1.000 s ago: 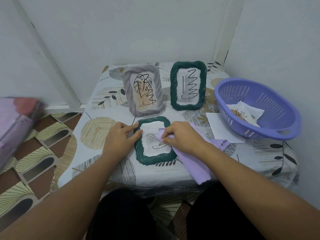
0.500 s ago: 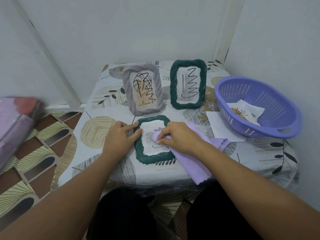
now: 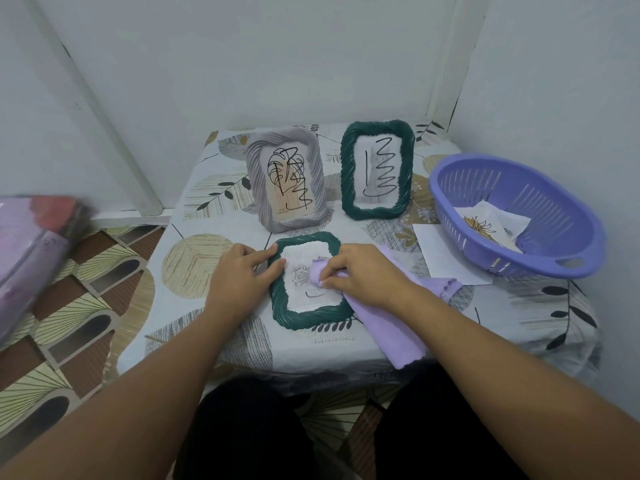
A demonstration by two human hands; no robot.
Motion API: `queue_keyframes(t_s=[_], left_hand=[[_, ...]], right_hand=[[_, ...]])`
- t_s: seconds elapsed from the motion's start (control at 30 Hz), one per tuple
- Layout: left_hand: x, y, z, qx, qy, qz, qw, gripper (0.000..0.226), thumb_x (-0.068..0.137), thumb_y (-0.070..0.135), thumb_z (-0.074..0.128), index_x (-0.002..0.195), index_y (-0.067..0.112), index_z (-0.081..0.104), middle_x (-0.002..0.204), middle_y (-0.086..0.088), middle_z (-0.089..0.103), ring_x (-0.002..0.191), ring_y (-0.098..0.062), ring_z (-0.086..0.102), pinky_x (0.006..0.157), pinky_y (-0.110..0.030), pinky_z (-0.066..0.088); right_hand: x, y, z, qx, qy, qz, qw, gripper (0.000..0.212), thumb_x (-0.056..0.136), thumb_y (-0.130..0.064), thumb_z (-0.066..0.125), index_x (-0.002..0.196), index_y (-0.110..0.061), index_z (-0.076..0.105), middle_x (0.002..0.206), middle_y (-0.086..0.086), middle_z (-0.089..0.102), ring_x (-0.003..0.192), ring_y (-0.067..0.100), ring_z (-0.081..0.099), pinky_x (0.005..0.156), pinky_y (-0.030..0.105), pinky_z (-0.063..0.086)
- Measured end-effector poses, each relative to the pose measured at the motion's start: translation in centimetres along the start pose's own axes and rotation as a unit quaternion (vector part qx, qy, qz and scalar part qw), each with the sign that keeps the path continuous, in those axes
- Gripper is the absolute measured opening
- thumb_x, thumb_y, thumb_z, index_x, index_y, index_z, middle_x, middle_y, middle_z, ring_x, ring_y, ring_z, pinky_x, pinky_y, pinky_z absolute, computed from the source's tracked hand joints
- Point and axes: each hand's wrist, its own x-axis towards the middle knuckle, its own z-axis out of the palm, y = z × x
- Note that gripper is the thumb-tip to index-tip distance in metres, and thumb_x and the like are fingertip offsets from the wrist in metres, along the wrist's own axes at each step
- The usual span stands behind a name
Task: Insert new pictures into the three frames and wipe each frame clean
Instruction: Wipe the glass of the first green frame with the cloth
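Flat green frame (image 3: 309,282) lies near the table's front edge, long axis running away from the person, between both hands. Right hand (image 3: 360,271) pinches a bunched purple cloth (image 3: 391,323) onto the glass, mid-pane. Left hand (image 3: 242,275) has relaxed fingers pressing the frame's left rim, steadying it. Little room toward the near edge; open tabletop to the left. Behind stand the grey frame (image 3: 287,181) and second green frame (image 3: 377,171), scribbled glass unwiped. Purple basket (image 3: 519,216) holds pictures at far right.

Head view looks down, near the table (image 3: 194,271)
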Motion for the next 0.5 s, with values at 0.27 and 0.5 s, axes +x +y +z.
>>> queue_keyframes(t_s=[0.27, 0.5], left_hand=[[0.0, 0.0, 0.0, 0.001, 0.003, 0.002, 1.0, 0.045, 0.09, 0.062, 0.061, 0.13, 0.042, 0.068, 0.098, 0.01, 0.051, 0.099, -0.013, 0.051, 0.087, -0.039, 0.047], [-0.1, 0.0, 0.0, 0.0, 0.002, -0.002, 1.0, 0.045, 0.091, 0.063, 0.061, 0.13, 0.042, 0.067, 0.099, 0.012, 0.051, 0.102, -0.013, 0.05, 0.086, -0.037, 0.046]], right_hand=[[0.1, -0.5, 0.2, -0.02, -0.024, -0.004, 1.0, 0.008, 0.09, -0.034, 0.075, 0.095, -0.031, 0.081, 0.079, -0.015, 0.049, 0.084, 0.008, 0.05, 0.077, 0.033, 0.045], [0.3, -0.6, -0.8, -0.081, -0.044, -0.001, 0.996, 0.01, 0.09, -0.027, 0.073, 0.096, -0.026, 0.081, 0.075, -0.015, 0.045, 0.079, 0.008, 0.049, 0.072, 0.029, 0.038]])
